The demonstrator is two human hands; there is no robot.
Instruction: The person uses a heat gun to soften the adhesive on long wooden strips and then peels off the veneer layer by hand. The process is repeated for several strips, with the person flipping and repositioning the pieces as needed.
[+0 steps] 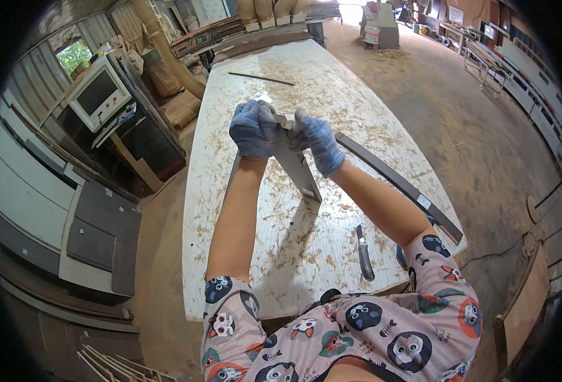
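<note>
Both my hands wear blue-and-grey knit gloves and are raised over the middle of the white worktable. My left hand is closed round the far upper end of a narrow grey board, which slants down toward me. My right hand pinches at the same end from the right. Between the hands a small grey edge shows; whether it is a separate piece cannot be made out. Nearer to me lies a utility knife with a dark handle, touched by neither hand.
A long grey strip lies along the table's right side, partly behind my right forearm. A thin dark strip lies toward the far end. Wood shavings litter the tabletop. At left stand a control cabinet with a screen and stacked panels.
</note>
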